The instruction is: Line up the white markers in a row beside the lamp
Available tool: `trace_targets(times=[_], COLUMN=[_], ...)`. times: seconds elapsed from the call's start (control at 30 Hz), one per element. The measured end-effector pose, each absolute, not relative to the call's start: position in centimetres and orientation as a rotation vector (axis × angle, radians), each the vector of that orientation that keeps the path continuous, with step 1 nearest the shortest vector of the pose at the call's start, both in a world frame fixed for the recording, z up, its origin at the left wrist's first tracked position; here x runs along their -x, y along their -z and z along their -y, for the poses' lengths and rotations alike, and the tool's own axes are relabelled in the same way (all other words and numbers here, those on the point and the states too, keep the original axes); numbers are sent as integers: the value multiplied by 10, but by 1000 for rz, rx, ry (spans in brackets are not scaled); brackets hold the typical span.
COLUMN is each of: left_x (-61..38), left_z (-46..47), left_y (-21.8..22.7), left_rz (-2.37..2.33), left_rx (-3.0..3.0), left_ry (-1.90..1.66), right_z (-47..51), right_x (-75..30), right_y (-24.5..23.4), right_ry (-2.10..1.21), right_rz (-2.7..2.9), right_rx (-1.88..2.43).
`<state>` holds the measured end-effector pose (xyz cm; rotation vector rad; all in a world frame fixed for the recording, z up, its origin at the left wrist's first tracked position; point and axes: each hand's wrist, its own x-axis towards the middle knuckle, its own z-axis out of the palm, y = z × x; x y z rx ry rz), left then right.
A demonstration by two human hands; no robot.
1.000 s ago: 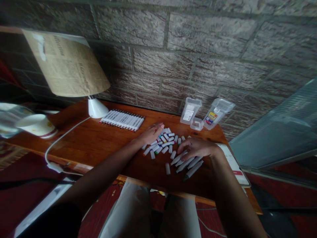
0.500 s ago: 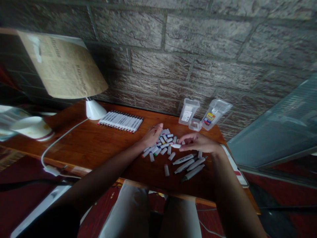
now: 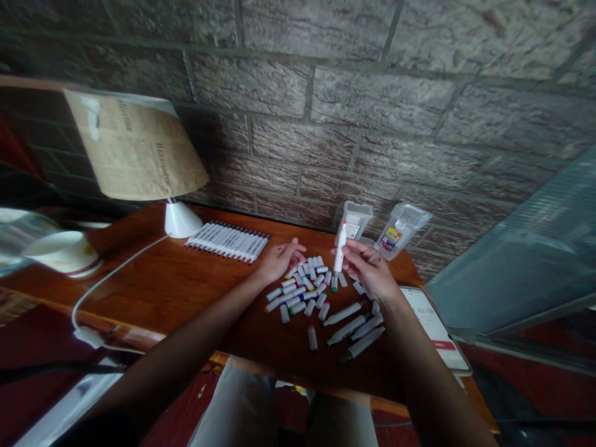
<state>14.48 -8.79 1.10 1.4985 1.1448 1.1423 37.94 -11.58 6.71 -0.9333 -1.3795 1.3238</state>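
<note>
My right hand (image 3: 369,268) holds a white marker (image 3: 340,247) upright above the wooden table (image 3: 186,279), fingers pinched round its lower end. My left hand (image 3: 278,259) rests flat on the table at the left edge of a pile of loose marker caps (image 3: 305,288) with coloured ends, fingers stretched out. Several uncapped white markers (image 3: 351,326) lie just in front of my right wrist. A neat row of capped markers (image 3: 228,239) lies further left near the wall.
A lamp with a paper shade (image 3: 135,149) and white base (image 3: 179,220) stands at the back left, its cable (image 3: 107,273) running off the table edge. Two clear plastic marker cases (image 3: 403,226) lean against the brick wall. A phone or card (image 3: 435,326) lies at the right.
My right hand picked one marker from the table and raised it upright. My left hand stayed on the cap pile, shifting slightly.
</note>
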Motion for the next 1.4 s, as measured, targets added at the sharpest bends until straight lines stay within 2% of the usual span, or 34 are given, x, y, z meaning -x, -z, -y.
trace_targets(times=[0.3, 0.6, 0.8, 1.0, 1.1, 1.2, 1.4], left_x=[-143, -139, -132, -123, -116, -110, -113], left_z=[97, 101, 99, 92, 89, 90, 96], left_y=[-22, -29, -24, -28, -28, -30, -41], left_rz=[-1021, -802, -808, -851, -1086, -1552, -2228], left_rx=[-1487, -1397, -1269, -1445, -1742, -2032, -2165], left_ry=[-1145, -992, -990, -1021, -1125, -1083, -437], right_z=[119, 128, 129, 126, 125, 125, 124], right_x=[-376, -352, -345, -350, -351, -352, -353], right_y=[-62, -58, -50, -45, -44, -42, -42], right_ry=[-1158, -464, -392, -381, -370, -360, -369], right_rz=[1494, 2070, 2162, 2183, 2182, 2167, 2154], right_rx=[793, 549, 551, 631, 661, 691, 717])
